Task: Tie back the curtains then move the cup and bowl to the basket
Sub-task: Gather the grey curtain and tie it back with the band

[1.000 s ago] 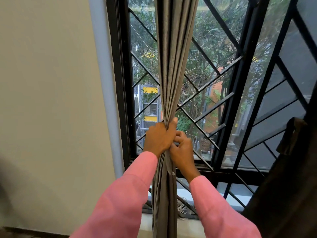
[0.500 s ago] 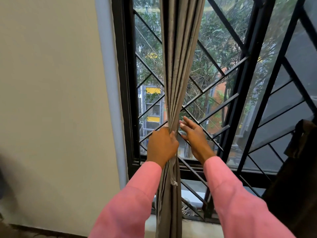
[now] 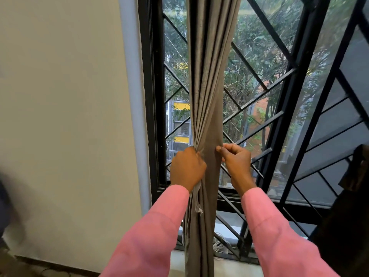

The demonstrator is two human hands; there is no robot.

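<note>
The curtain-tying step looks to be in hand: the left hand [image 3: 187, 168] is clenched around the gathered grey curtain [image 3: 207, 86], which hangs in a tight pleated bundle before the left part of the barred window [image 3: 279, 80]. On the bundle's right edge, the right hand [image 3: 236, 158] pinches an outer fold. The next move probably calls for wrapping a tie around the bundle; no tie, cup, bowl or basket is visible.

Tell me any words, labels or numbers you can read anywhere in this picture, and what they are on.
None: no writing shows on the grey curtain, the pink sleeves, the window grille or the wall. The buildings outside are too far and blurred to show any sign.
</note>
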